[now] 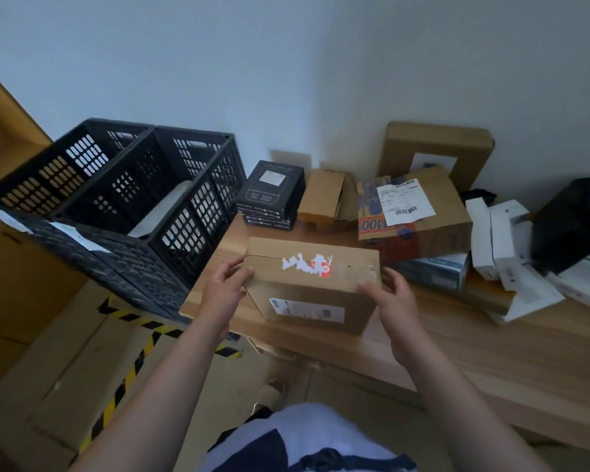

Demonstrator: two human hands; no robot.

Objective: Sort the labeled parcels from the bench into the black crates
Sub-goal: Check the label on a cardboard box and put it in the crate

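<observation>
A brown cardboard parcel [312,284] with torn white tape and a white label sits near the front left of the wooden bench [457,352]. My left hand [225,287] grips its left side, thumb on the top edge. My right hand [389,298] grips its right side, thumb on top. Left of the bench stand two black crates: the near one [171,199] holds a white parcel, the far one [69,165] shows nothing inside from here.
Further back on the bench are a stack of black boxes [271,194], a small brown box [324,195], a labeled printed carton [419,209], a flat carton against the wall [436,151], white boxes [498,240] and a black bag [573,223]. Cardboard with hazard tape covers the floor.
</observation>
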